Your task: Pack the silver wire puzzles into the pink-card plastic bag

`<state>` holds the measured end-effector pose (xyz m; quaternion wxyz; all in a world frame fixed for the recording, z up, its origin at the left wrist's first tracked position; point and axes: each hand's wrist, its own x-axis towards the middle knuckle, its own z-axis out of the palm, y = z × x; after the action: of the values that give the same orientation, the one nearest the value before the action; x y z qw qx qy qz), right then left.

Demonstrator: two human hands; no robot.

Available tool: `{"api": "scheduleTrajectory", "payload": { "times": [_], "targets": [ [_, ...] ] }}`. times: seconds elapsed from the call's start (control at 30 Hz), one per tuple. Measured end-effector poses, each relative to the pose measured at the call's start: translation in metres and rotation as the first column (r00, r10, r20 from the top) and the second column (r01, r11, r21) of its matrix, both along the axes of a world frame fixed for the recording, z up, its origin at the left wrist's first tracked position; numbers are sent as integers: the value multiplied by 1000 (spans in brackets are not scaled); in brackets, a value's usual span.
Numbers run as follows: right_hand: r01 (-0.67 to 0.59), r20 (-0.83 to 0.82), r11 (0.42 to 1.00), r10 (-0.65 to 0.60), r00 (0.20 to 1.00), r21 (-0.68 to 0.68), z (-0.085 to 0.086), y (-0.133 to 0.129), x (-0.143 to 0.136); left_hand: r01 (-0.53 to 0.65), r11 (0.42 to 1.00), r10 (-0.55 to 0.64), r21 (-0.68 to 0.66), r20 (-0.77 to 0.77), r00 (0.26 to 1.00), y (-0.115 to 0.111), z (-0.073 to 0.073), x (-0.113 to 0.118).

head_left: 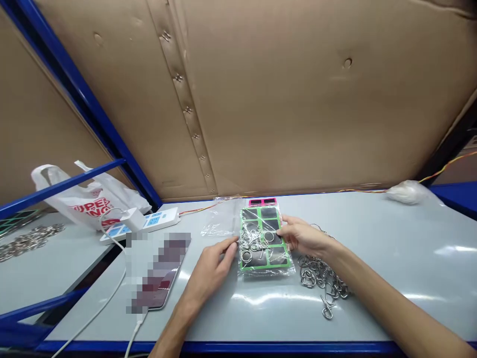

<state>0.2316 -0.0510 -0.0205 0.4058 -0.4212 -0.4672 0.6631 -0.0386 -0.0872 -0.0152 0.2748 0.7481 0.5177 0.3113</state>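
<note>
A clear plastic bag (266, 272) lies in front of me, with a green-framed card (274, 226) of dark panels and several metal rings and wire pieces (253, 238) showing through it. My right hand (305, 238) grips the bag's right edge, thumb on top and fingers partly hidden beneath. At the left edge, the thumb and index finger of my left hand (214, 263) come together on the plastic. Behind the bag shows the end of a pink-framed card (263, 202). A pile of bent metal wire pieces (322, 278) sits beside my right wrist, partly hidden by the forearm.
Flat clear plastic bags (221, 219) lie behind my left hand. A phone (164, 278) with a white cable and a power strip (160, 221) are to the left. Beyond are a white shopping bag (89, 199) and more metal pieces (32, 241). Cardboard (279, 109) walls the back.
</note>
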Motion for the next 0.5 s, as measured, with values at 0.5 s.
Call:
{"api": "scheduleTrajectory", "payload": {
  "times": [0.5],
  "targets": [
    [-102, -192, 984, 74, 979, -143, 5, 0, -2, 203, 928, -31, -312, 478, 878, 83, 10, 54]
  ]
}}
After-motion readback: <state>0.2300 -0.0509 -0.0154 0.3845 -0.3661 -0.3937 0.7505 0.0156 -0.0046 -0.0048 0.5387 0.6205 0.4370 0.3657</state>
